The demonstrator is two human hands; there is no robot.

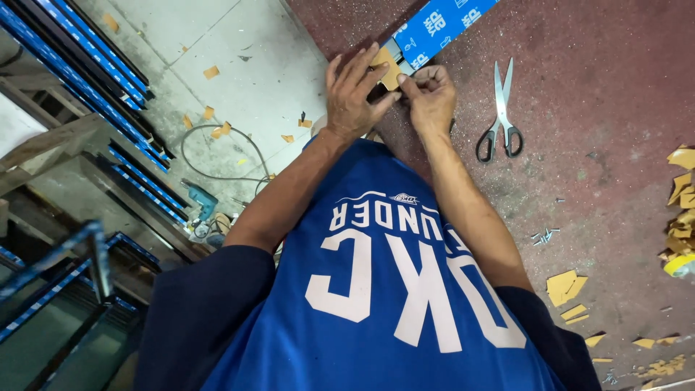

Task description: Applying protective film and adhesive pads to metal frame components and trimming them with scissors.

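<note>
Left hand: fingers spread, lying over the end of the blue-wrapped metal bar, fingertips touching the tan tape piece.
Right hand: curled, thumb and forefinger pinching the edge of the tan tape piece at the bar's end.
Tan tape piece: between both hands, at the near end of the bar, on the dark red counter.
Risk: the tape may crease or stick askew if the pinch slips; the bar's cut end looks sharp and lies close to the fingertips.
Scissors: just right of the right hand, closed, handles toward the person; close enough for a wrist to knock.
Screws: loose on the counter, near the right forearm.
Tape scraps: scattered at the counter's right side, with a heap and a tape roll at the edge.
Floor: left of the counter, with a blue drill, its cable, and stacked blue-wrapped bars.
</note>
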